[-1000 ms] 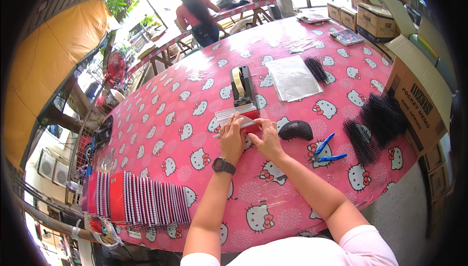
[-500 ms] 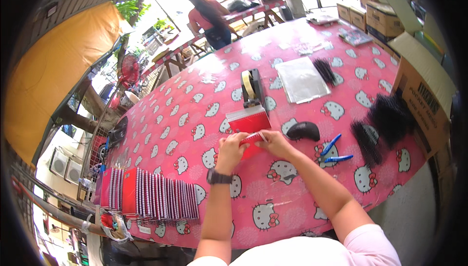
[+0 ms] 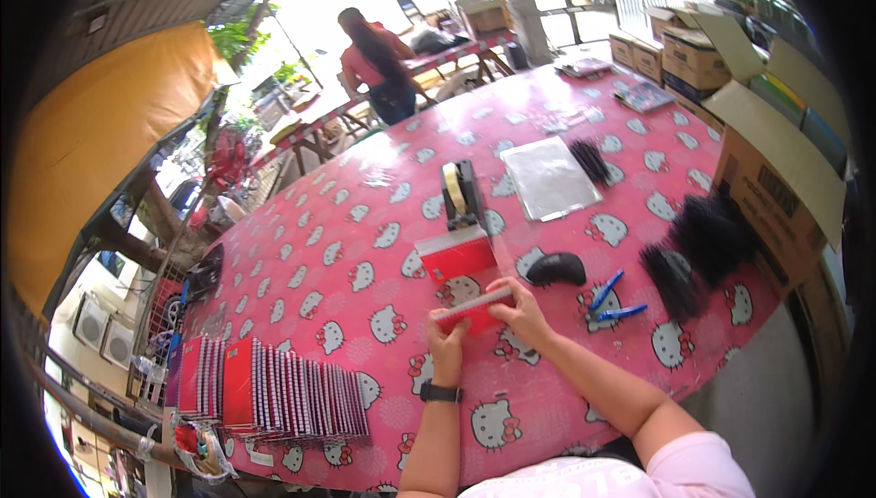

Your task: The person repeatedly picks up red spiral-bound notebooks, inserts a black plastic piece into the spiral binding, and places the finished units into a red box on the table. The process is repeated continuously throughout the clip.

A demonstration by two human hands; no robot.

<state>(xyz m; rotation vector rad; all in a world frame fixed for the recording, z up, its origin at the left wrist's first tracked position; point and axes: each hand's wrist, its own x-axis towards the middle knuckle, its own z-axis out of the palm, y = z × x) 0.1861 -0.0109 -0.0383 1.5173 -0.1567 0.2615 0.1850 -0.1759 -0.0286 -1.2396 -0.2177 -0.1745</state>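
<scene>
My left hand (image 3: 446,341) and my right hand (image 3: 522,308) both hold a small red notebook (image 3: 474,309) tilted on edge above the pink patterned table (image 3: 365,224). The left hand grips its left end, the right hand its right end. Just beyond it lies a red booklet (image 3: 456,256) flat on the table, in front of a black tape dispenser (image 3: 461,194). A black watch sits on my left wrist.
A black curved object (image 3: 556,268) and blue-handled pliers (image 3: 610,299) lie right of my hands. Black bundles (image 3: 698,244) sit near a cardboard box (image 3: 776,188). A clear plastic sleeve (image 3: 550,178) lies farther back. Rows of red notebooks (image 3: 274,390) stand at front left. A person (image 3: 374,60) works at another table.
My hands have drawn the red notebook nearer to me and tilted it up on edge; the view has shifted so the table sits lower and farther.
</scene>
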